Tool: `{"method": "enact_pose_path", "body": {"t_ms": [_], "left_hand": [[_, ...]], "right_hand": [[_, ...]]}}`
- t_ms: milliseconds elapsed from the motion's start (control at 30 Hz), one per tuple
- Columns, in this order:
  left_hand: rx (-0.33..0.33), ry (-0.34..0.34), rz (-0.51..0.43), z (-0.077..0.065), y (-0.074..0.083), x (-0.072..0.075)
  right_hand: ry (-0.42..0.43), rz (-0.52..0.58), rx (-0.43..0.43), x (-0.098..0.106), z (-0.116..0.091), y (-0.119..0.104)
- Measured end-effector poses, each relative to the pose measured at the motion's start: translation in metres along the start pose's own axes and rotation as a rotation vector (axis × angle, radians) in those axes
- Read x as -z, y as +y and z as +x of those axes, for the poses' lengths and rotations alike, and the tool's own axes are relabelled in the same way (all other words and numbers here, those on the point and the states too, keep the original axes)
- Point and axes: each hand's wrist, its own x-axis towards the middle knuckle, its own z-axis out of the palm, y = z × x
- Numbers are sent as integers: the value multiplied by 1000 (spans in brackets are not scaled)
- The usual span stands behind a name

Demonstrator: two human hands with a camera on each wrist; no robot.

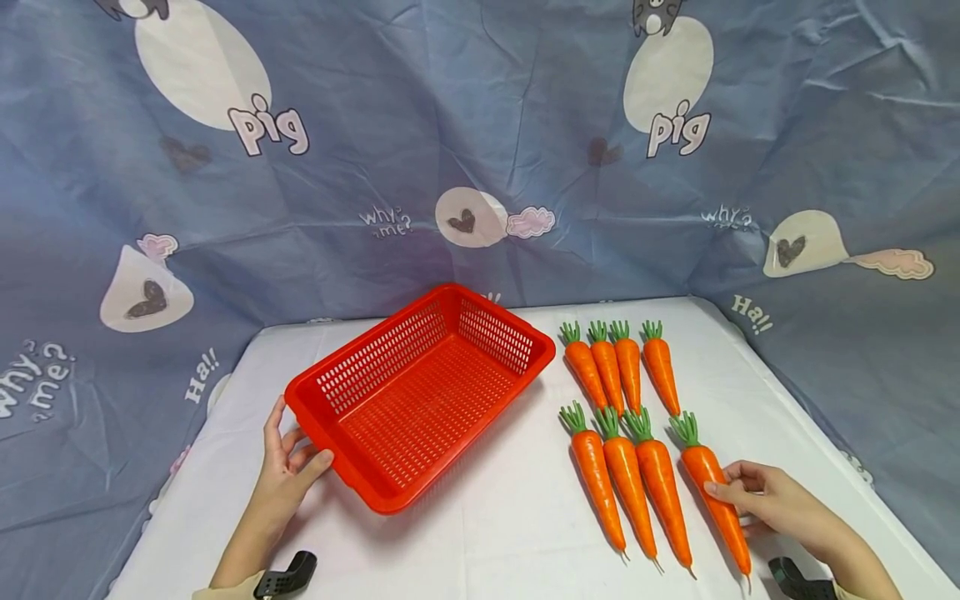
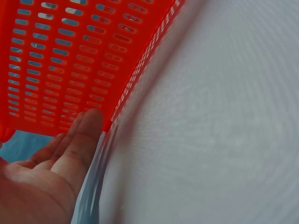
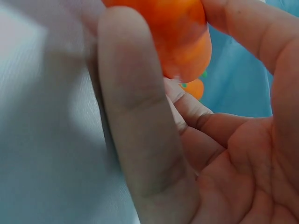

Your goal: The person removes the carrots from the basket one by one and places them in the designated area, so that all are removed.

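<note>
A red perforated plastic basket [image 1: 427,408] stands at an angle on the left half of the table. My left hand [image 1: 288,477] grips its near left end, thumb on the rim and fingers below it. In the left wrist view those fingers [image 2: 86,135] reach up against the outside of the slotted wall [image 2: 56,70]. My right hand [image 1: 776,504] pinches the rightmost carrot [image 1: 726,523] of the front row, thumb on top and fingers along its right side. The right wrist view shows this carrot's orange body [image 3: 182,42] up close between thumb and fingers.
Three more carrots [image 1: 632,475] lie side by side left of the held one, green tops pointing away. Behind them lies a back row of several carrots [image 1: 628,371]. A white cloth [image 1: 517,533] covers the table; a blue printed curtain [image 1: 480,125] hangs behind and beside it.
</note>
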Motion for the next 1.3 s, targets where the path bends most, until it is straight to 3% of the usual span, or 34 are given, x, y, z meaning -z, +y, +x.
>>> {"method": "enact_pose_path", "body": {"t_ms": [467, 1300], "left_hand": [[11, -2, 15, 0, 1, 0], [28, 7, 127, -2, 14, 6]], "right_hand": [[9, -28, 73, -5, 9, -6], [34, -120, 59, -3, 12, -14]]}}
